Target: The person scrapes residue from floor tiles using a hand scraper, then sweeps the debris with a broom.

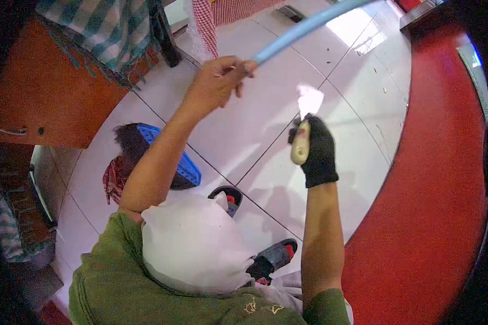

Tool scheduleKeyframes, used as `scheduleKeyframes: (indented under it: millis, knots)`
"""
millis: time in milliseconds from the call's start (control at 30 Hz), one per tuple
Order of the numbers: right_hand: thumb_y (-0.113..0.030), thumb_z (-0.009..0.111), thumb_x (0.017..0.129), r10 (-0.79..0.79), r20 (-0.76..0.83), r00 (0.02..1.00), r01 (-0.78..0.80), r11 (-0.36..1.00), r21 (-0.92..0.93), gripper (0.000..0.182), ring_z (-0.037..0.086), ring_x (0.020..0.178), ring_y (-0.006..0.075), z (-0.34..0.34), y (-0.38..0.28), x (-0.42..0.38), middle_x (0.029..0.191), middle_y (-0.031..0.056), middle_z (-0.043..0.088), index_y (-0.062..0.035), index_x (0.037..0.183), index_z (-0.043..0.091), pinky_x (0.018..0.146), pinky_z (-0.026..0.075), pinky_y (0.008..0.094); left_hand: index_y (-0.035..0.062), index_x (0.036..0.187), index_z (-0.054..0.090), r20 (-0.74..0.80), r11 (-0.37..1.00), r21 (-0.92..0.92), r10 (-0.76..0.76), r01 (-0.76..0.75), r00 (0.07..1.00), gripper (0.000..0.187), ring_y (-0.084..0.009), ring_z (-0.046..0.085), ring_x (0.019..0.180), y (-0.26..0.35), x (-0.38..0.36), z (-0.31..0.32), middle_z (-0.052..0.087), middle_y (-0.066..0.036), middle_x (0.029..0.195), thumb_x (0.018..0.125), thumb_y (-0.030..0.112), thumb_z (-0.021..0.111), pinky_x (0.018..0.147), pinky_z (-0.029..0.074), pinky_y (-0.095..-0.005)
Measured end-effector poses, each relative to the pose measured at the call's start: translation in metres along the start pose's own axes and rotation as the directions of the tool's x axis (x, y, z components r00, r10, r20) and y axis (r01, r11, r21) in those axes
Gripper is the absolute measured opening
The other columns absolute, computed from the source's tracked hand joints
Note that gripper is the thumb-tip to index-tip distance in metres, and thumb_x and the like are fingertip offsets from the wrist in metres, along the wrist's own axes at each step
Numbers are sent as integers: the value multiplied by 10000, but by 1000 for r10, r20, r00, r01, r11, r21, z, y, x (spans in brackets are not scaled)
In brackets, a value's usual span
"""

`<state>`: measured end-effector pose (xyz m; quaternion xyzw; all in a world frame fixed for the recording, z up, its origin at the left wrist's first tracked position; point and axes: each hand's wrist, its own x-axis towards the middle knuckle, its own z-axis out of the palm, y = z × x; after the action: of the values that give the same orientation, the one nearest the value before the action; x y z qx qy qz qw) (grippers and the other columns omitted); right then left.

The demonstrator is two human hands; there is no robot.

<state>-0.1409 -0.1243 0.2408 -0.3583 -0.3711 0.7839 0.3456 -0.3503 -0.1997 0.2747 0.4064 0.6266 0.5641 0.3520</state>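
Observation:
My bare left hand (221, 81) is closed at the lower end of a light blue pole (309, 27), which slants up to the top right. My right hand (319, 149), in a black glove, is wrapped round the pale yellow handle of a scraper (301, 143). The scraper's shiny flat blade points up and away from me, above the white tiled floor (265, 114). A white bag (192, 244) lies against my front, below my hands.
A blue and black broom head (171, 157) is on the floor at left, beside a red patterned cloth (114, 179). An orange-brown cabinet (54, 92) with a checked cloth (103, 32) stands at upper left. A red surface (417, 216) curves along the right. Small debris dots the tiles.

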Motion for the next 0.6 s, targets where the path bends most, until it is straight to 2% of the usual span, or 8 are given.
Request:
scheduleKeyframes:
  millis: [67,100,167,233,267,333,433,600]
  knots:
    - [-190,454,813,118,25,993,-116,990,-82,157,550,534,214,-20,33,11,705,128,547,-33,812,464,490,481,320,91,761,582,-78,995,86,-52,58,996,349,-31,333,338,-13,7,-12,417,39,490,828,418,476,292,253,-176]
    - [-187,458,812,206,45,978,-206,978,4,157,548,524,221,-28,52,16,706,134,547,-30,810,456,477,478,321,88,731,580,-89,997,53,-43,48,995,360,-30,330,334,-22,12,-17,411,43,481,823,422,482,290,252,-176]
    - [-185,459,813,203,103,974,-177,960,-219,155,541,517,224,-38,81,26,687,135,542,-30,809,450,467,474,326,85,701,579,-102,999,22,-45,48,994,372,-29,327,331,-33,20,-22,404,48,471,819,425,488,287,251,-176]
    - [-183,454,816,395,33,918,-396,918,27,151,532,505,219,-29,93,33,664,129,536,-32,810,449,458,469,329,73,689,573,-114,986,19,-165,168,980,381,-37,348,373,-41,28,-27,410,35,468,788,439,535,345,264,-191]
    - [-197,457,816,439,11,899,-439,899,-18,167,523,496,214,-27,98,39,649,123,531,-31,817,446,450,464,330,73,689,573,-118,984,22,-171,175,978,381,-37,348,373,-49,34,-29,410,35,468,788,439,535,345,264,-191]
    - [-196,455,814,431,19,902,-428,900,-83,168,520,492,214,-22,102,48,647,120,528,-28,819,443,446,461,329,41,690,564,-181,959,264,-52,99,982,424,-65,353,416,-70,48,-35,401,19,468,774,456,546,393,283,-233]
    - [-183,464,798,429,38,902,-421,898,-130,168,517,492,210,-16,108,73,642,123,525,-17,817,444,442,455,326,12,702,550,-242,898,425,-9,114,970,453,-104,369,455,-96,62,-41,402,-23,469,766,461,552,442,313,-276]
    - [-122,498,747,488,-23,873,-487,873,18,129,510,493,212,-8,116,132,611,126,508,-1,720,462,439,433,326,8,737,562,-309,830,530,-3,175,951,449,-182,419,460,-147,81,-40,441,-87,490,765,456,549,466,350,-317]
